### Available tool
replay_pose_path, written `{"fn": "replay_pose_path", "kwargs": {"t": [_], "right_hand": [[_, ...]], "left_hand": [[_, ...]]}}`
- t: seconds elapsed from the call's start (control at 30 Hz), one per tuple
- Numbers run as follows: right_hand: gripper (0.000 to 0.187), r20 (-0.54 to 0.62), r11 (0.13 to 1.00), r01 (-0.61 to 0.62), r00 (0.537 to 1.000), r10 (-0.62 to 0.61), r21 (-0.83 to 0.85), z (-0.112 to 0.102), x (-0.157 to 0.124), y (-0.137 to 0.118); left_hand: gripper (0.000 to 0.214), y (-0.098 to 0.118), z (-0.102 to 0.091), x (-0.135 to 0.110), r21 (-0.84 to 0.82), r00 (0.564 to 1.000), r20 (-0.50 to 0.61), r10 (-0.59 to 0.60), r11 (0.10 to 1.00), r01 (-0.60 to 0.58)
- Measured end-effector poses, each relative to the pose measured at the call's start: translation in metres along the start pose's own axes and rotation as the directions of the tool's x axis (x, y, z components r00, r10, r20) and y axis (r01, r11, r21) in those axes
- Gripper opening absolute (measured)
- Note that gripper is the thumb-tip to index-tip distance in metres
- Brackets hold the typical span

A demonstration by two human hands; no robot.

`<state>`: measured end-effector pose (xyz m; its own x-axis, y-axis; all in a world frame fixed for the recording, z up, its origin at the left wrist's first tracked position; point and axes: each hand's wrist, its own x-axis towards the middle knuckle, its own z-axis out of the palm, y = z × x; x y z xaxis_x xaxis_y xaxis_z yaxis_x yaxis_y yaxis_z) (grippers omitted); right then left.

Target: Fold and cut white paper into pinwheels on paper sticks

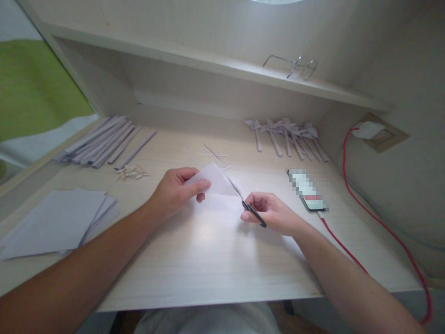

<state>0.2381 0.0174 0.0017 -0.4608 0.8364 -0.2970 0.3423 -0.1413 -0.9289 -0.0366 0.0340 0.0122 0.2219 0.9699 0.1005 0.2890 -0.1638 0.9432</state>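
My left hand (pixel 175 191) pinches a folded white sheet of paper (pixel 216 184) just above the middle of the pale wooden desk (pixel 208 264). My right hand (pixel 269 212) grips black-handled scissors (pixel 251 208), whose blades reach up and left into the paper's right edge. A second flat part of the paper lies on the desk under the folded flap. Both hands are closed around what they hold.
A stack of white sheets (pixel 59 221) lies at the left front. Paper strips (pixel 100 141) lie at the back left, small scraps (pixel 132 173) beside them. Several folded paper pieces (pixel 288 137) sit at the back right. A phone (pixel 308 190) with a red cable (pixel 351 185) lies to the right. Glasses (pixel 295 66) rest on the shelf.
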Motion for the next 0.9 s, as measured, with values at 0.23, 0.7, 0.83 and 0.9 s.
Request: {"fn": "replay_pose_path", "kwargs": {"t": [0.23,0.7,0.83,0.9], "right_hand": [[0.041,0.018,1.000,0.001,1.000,-0.001,0.012,0.0008,0.0001,-0.0003],[0.039,-0.006,0.998,0.039,0.999,-0.039,-0.050,-0.0018,0.0017,0.0057],[0.039,-0.023,0.998,0.047,0.999,-0.048,-0.047,-0.0019,0.0024,0.0073],[0.039,-0.031,0.997,0.049,0.998,-0.051,-0.057,-0.0023,0.0024,0.0084]], "left_hand": [[0.028,-0.0015,0.0035,0.0005,-0.005,0.999,0.031,0.025,1.000,-0.025],[0.028,-0.0082,0.0037,-0.0006,-0.036,0.998,0.055,0.008,0.999,-0.006],[0.030,-0.0059,0.0039,0.0010,-0.061,0.997,0.072,0.025,0.998,-0.020],[0.031,-0.0056,0.0044,0.0012,-0.076,0.996,0.078,0.030,0.997,-0.024]]}}
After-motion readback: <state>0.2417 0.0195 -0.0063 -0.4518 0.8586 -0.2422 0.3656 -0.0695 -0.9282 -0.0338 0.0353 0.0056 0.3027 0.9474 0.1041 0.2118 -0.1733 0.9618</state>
